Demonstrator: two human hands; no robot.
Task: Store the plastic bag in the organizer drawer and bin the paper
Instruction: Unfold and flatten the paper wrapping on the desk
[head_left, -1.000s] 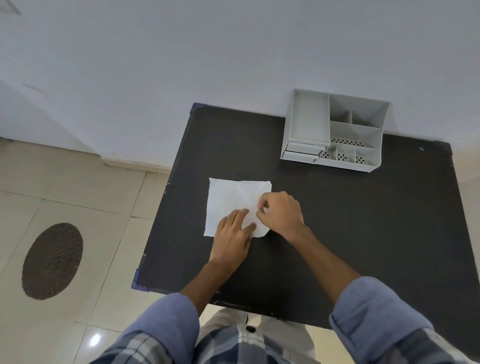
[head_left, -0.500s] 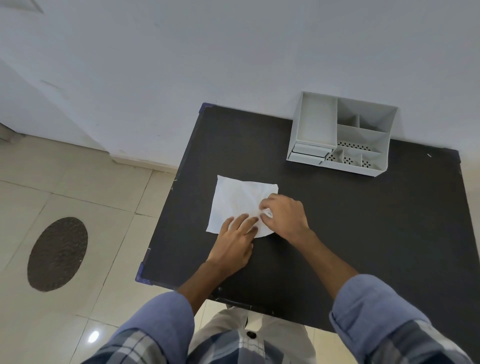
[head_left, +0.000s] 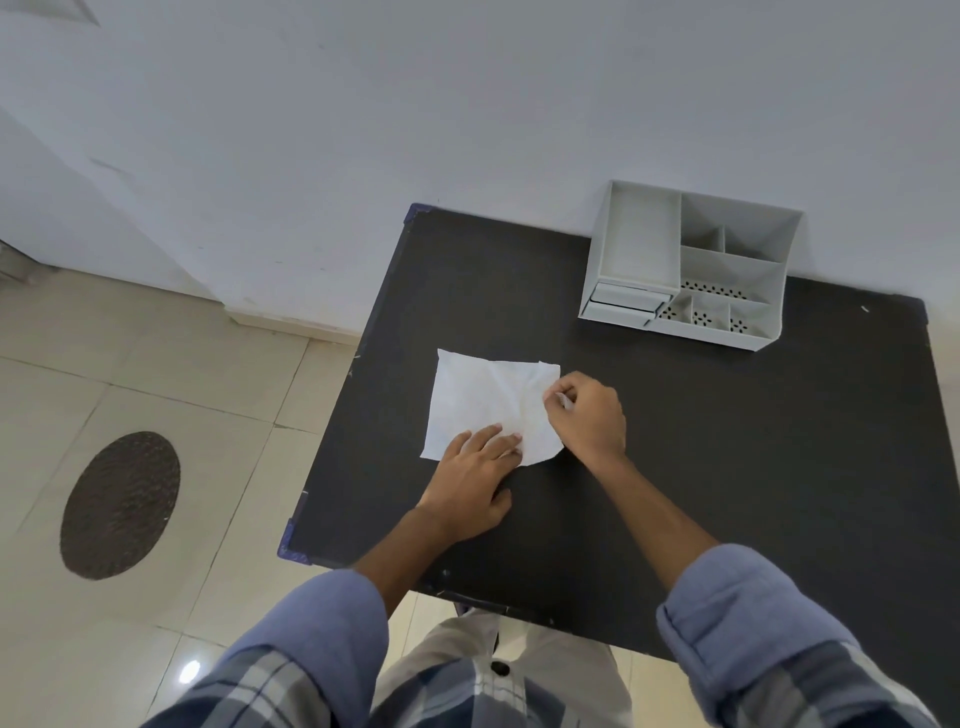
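Note:
A white, creased paper (head_left: 483, 400) lies flat on the black table (head_left: 727, 467). My left hand (head_left: 475, 483) rests flat on its near edge, fingers extended and pressing it down. My right hand (head_left: 587, 415) is at the paper's right edge, thumb and fingers pinched on a small greyish translucent sliver, apparently the plastic bag (head_left: 563, 400); most of it is hidden. The grey organizer (head_left: 644, 244) stands at the table's back by the wall, with two small shut drawers (head_left: 621, 306) at its front left.
The organizer has several open compartments (head_left: 727, 270), some with perforated floors. The table's left edge drops to a tiled floor with a dark oval mat (head_left: 120, 504). A white wall runs behind the table. No bin is in view.
My right hand has moved from the paper's near right corner up along its right edge. My left hand has stayed on the near edge. The camera has shifted slightly.

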